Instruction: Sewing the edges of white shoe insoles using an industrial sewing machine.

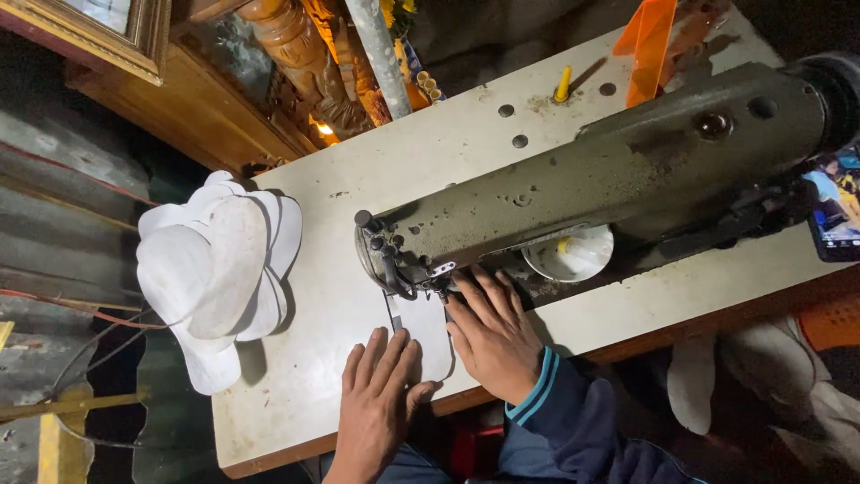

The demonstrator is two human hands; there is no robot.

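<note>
My left hand point(378, 394) lies flat, fingers spread, on a white sole-shaped piece point(424, 333) on the table. My right hand point(491, 330) also presses on that piece, fingertips next to the needle area point(436, 287) of the olive-green sewing machine point(609, 179). The piece runs from under the machine head toward the table's near edge. Neither hand grips anything.
A stack of several white sole-shaped pieces point(219, 278) overhangs the left end of the white table point(313, 376). A white bobbin wheel point(570, 254) sits under the machine arm. A phone point(835, 211) is at the right, an orange plastic piece point(649, 45) and carved wooden furniture point(296, 54) behind.
</note>
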